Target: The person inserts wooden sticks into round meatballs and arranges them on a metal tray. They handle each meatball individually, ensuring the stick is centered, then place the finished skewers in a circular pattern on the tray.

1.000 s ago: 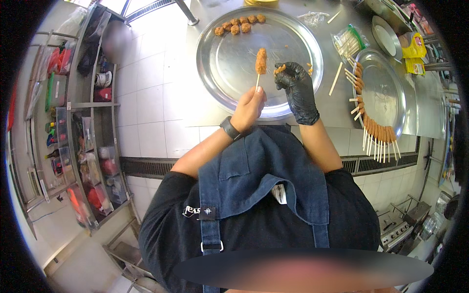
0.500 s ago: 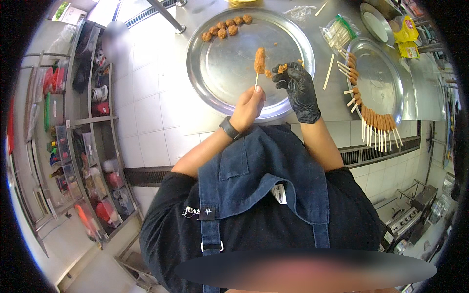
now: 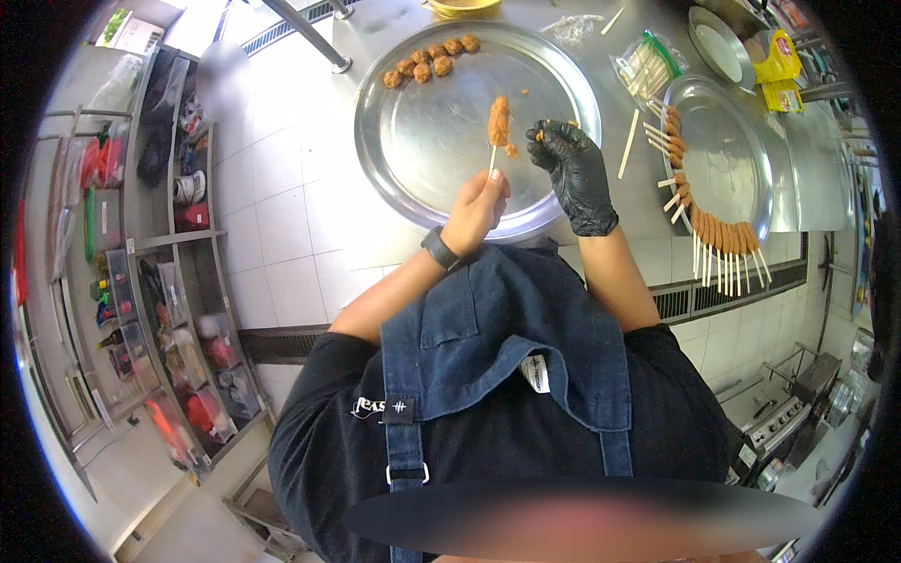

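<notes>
My left hand, bare, is closed round the lower end of a wooden stick. On that stick stands an uneven orange-brown kebab of minced mixture, upright over the large round metal tray. To its right, apart from the kebab, is my right hand in a black glove. Its fingers are curled toward the thumb around a small bit of orange mixture; more crumbs cling to the glove. Several balls of the mixture lie along the tray's far left side. A loose crumb hangs beside the kebab.
A second metal tray on the right bears several shaped kebabs, sticks pointing outward over its rim. Between the trays lie a loose stick and a bag of sticks. Yellow packets and a pale round dish stand beyond.
The fingers of my gloved right hand have drawn closer together, and less orange mixture shows at their tips. My left hand keeps the kebab in nearly the same place.
</notes>
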The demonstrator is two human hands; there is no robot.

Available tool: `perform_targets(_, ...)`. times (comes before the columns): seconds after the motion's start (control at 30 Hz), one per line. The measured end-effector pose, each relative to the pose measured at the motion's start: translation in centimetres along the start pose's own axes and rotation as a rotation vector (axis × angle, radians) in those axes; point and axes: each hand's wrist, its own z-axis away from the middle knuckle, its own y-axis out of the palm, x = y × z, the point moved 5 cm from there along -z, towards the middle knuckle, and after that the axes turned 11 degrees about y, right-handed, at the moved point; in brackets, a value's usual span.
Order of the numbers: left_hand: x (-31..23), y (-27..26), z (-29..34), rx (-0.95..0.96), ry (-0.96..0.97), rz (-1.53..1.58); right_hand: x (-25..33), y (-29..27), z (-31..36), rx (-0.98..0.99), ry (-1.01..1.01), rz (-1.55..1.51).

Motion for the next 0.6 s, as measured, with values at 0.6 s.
perform_targets(0.6, -0.3, -0.9, 0.1, -0.154, 0.033, 0.086, 0.4, 0.4, -3.5, 0.049, -0.027, 0.201)
